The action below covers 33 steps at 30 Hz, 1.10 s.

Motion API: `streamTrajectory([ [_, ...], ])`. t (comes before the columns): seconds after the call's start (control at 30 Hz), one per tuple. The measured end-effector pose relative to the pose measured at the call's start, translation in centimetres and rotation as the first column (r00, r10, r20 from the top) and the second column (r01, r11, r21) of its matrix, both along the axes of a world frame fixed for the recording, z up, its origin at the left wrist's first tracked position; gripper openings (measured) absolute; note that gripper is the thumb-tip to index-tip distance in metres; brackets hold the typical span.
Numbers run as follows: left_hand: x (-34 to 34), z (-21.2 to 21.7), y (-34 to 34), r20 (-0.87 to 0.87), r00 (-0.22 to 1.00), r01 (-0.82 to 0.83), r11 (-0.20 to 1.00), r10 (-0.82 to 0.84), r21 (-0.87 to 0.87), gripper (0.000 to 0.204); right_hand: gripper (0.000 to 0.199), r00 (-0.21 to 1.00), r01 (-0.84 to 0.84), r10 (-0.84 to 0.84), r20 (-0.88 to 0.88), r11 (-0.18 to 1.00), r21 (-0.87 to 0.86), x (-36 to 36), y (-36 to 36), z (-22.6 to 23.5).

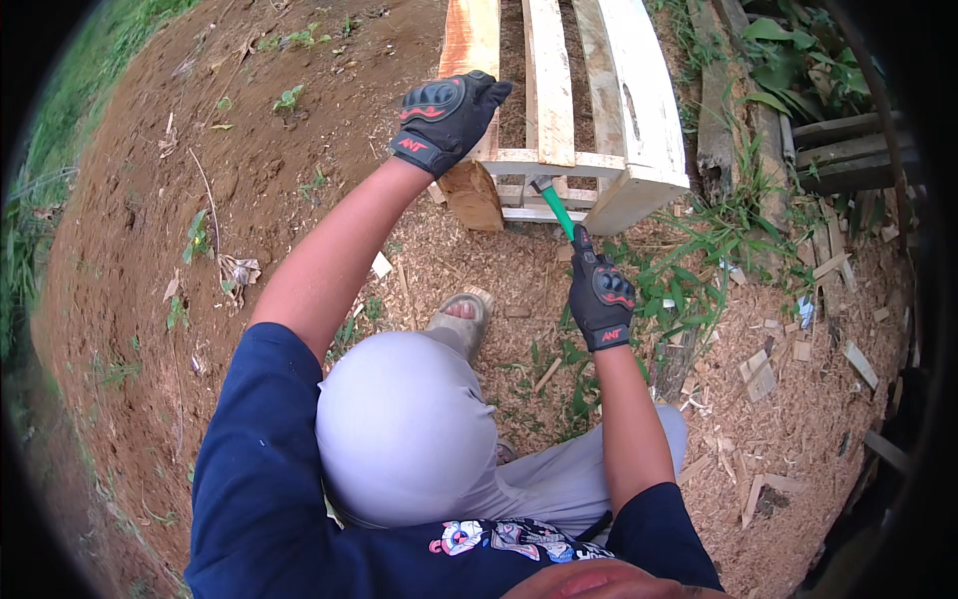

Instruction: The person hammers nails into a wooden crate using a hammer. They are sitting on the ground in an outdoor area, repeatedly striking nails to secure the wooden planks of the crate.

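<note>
A long slatted crate of pale wood (pixel 555 100) lies ahead of me, its near end facing my knees. My left hand (pixel 441 115), in a black glove with red marks, is closed at the crate's near left corner, over the reddish plank (pixel 471 35). Its fingertips are hidden beneath it. My right hand (pixel 602 297), gloved the same way, is wrapped round the green handle of a hammer (pixel 558 208). The hammer's head is at the crate's near end, below the upper crosspiece (pixel 589 164), and partly hard to make out.
A rough wood block (pixel 472 197) sits under the crate's near left corner. Sawdust and wood offcuts (pixel 758 374) cover the ground to the right. Old boards (pixel 717 120) and weeds (pixel 689 290) lie beside the crate. Bare brown soil (pixel 130 240) slopes off to the left.
</note>
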<state>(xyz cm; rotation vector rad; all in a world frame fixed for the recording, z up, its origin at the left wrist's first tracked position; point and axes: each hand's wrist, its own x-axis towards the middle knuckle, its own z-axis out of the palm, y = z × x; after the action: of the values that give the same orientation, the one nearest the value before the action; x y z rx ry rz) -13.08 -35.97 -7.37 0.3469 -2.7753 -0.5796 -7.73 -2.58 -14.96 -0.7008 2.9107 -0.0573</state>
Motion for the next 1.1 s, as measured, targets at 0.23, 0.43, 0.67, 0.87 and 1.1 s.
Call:
streamTrajectory([
  [0.23,-1.3,-1.2,0.5,0.085,0.994,0.063,0.998,-0.064,0.017,0.046,0.051,0.981,-0.076,0.037,-0.19,0.976,-0.205,-0.3,1.5,-0.7],
  [0.43,-0.8,-2.0,-0.1,0.044,0.998,0.048,0.994,-0.053,0.094,0.045,0.056,0.976,-0.177,0.157,-0.149,0.975,-0.137,1.1,0.9,0.2],
  [0.67,-1.1,-3.0,-0.6,0.012,0.999,0.041,0.997,-0.042,0.072,0.044,0.064,0.966,-0.248,0.247,-0.08,0.969,-0.002,-1.2,-0.1,-0.5],
  [0.87,-1.9,-2.4,-0.4,0.046,0.998,0.04,0.996,-0.044,0.075,0.043,0.056,0.992,-0.118,0.108,-0.071,0.98,-0.163,-0.8,1.8,-1.2],
  [1.1,-1.7,-2.0,-0.2,0.109,0.994,-0.005,0.996,-0.005,0.09,0.046,0.058,0.988,-0.154,0.15,-0.05,0.982,-0.107,-1.0,2.4,-3.1],
])
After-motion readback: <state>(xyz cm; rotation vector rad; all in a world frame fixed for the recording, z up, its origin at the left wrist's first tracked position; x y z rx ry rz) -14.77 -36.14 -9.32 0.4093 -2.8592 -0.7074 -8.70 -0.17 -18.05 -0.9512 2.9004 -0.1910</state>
